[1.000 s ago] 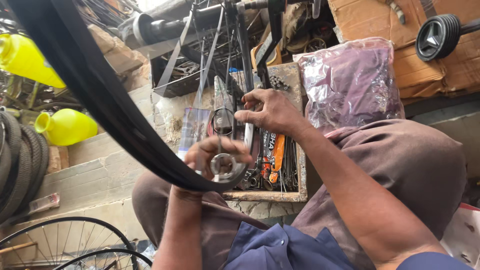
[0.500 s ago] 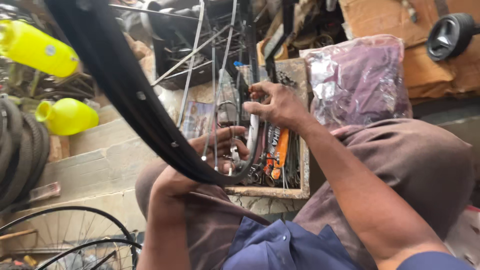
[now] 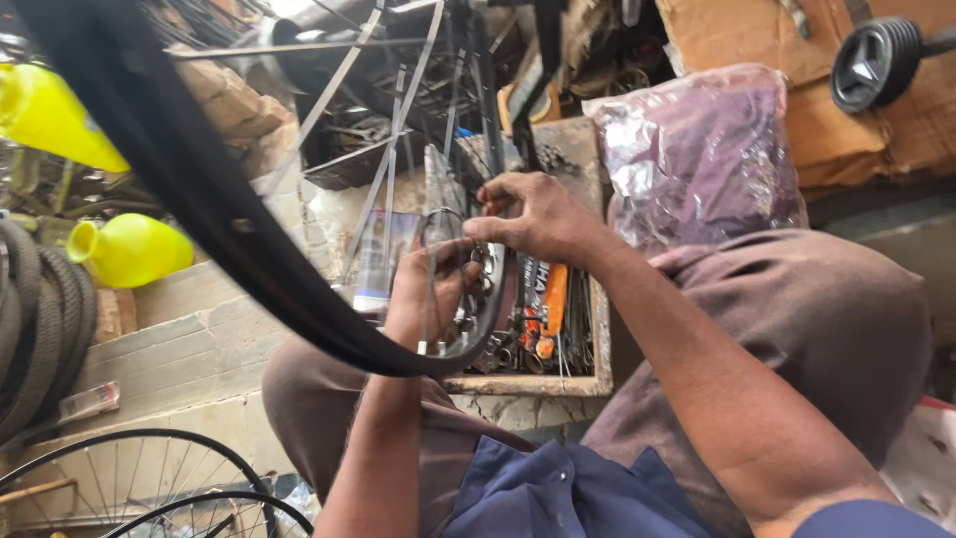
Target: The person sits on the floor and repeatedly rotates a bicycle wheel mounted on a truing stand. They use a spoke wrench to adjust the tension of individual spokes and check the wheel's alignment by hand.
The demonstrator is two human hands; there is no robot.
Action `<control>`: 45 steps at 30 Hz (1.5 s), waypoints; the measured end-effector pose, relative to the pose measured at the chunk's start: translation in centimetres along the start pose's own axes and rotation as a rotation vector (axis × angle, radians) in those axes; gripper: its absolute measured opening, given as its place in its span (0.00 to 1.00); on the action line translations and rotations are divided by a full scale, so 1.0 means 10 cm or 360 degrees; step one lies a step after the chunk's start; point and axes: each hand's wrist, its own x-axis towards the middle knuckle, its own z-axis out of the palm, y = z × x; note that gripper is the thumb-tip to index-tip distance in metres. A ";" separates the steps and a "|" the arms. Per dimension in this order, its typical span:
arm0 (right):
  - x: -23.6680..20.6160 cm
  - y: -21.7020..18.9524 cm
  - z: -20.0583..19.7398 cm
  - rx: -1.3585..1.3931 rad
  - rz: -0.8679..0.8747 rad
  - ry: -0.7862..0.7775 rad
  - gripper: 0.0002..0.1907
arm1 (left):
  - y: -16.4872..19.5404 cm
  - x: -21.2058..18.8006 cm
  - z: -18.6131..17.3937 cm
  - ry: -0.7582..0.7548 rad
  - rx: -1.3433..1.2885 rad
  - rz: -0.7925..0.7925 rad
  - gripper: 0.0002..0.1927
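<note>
The person sits over a bicycle wheel rim (image 3: 199, 214), a black hoop that sweeps from the far left down in a curve to the near middle, where it crosses in front of the left hand (image 3: 430, 294). The rim looks stiff and light for its size, so it should hold its shape when gripped, but it is wide and awkward and would likely swing if held at one point only; the firm curved edge near the hands seems the safest place to grasp it. The thin silver spokes (image 3: 393, 149) fan up and away from the hands; they look springy and easy to bend, poor places to pull on. The left hand is curled, fingers bent around something small and metallic behind the rim's lower curve, though exactly what it grips cannot be told. The right hand (image 3: 538, 214) is just beyond it, fingertips pinched together on a spoke or a small fitting at its end. Below the hands lies a wooden tray (image 3: 528, 384) of tools, an orange-handled tool (image 3: 551, 309) among them. A purple plastic bag (image 3: 702, 149) rests to the right, yellow plastic containers (image 3: 129, 249) to the left, and another spoked wheel (image 3: 129, 483) at the near left.
</note>
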 end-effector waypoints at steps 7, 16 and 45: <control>-0.03 -0.07 -0.02 -0.0120 0.0028 -0.0028 0.38 | 0.08 -0.12 -0.05 -0.0025 0.0214 0.0113 0.16; -0.12 -0.20 -0.13 0.0016 0.0034 -0.0123 0.34 | 0.39 -0.29 0.11 0.0199 0.0768 0.0293 0.16; -0.39 -0.07 -0.31 -0.0030 0.0371 -0.0460 0.25 | 1.58 -0.65 -0.16 0.0510 -0.0531 0.1082 0.14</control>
